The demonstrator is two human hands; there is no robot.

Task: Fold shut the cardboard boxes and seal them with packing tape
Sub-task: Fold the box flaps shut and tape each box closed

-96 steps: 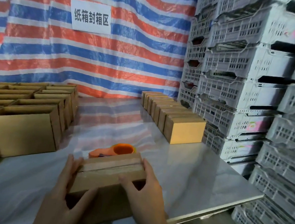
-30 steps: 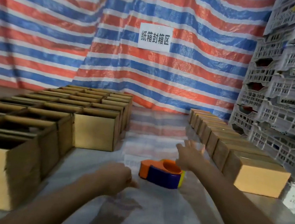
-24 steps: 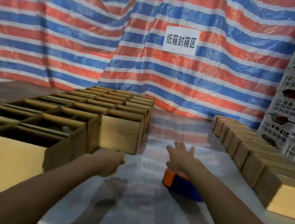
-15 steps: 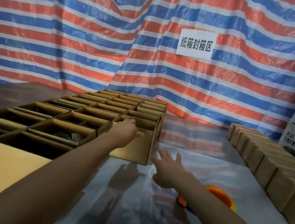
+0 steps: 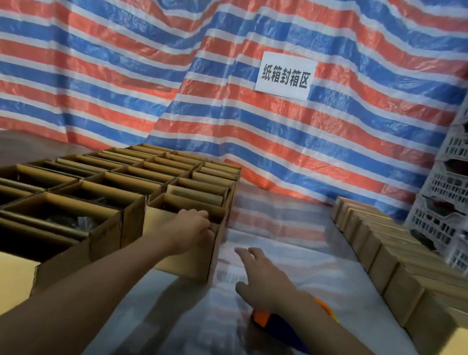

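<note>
Many open boxes left of the tape dispenser await folding; closed boxes line its right. Our left hand grips the corner box by its rim; our right hand hovers, fingers spread, just beyond the dispenser.

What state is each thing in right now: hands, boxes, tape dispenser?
left hand, fingers curled over the near rim of the front open box
right hand, open, spread above the table, holding nothing
front open box, top open, unsealed
other open boxes, tops open, rows at left
closed boxes, tops shut, row at right
tape dispenser, lying on the table, untouched
crates, stacked at right
</note>
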